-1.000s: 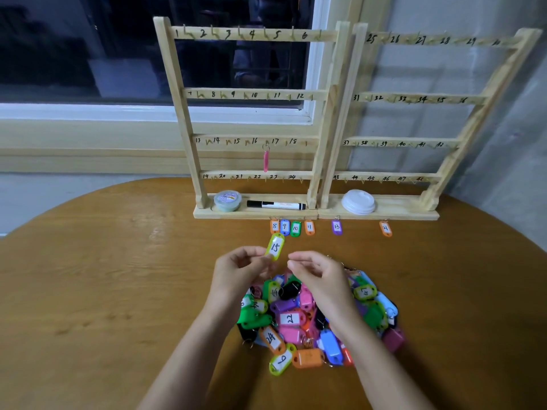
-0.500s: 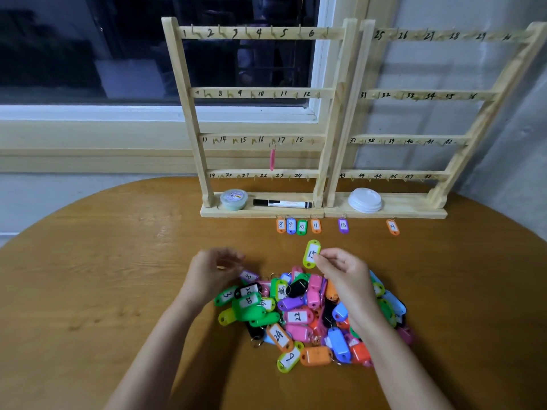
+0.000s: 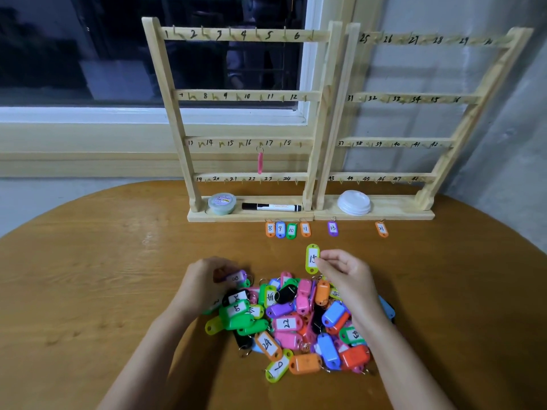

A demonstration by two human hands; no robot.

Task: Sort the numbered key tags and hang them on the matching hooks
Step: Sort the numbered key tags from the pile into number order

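My right hand (image 3: 346,276) pinches tag 15 (image 3: 312,258)
The tag stands upright at the far edge of the pile (image 3: 296,318); my left hand (image 3: 204,282) grips a purple tag (image 3: 238,276).

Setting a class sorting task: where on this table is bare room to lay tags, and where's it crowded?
Bare table left of the left hand and right of the right hand; also between purple tag 13 and orange tag 21. Crowded: the tag pile between the hands, and tags 8 to 11.
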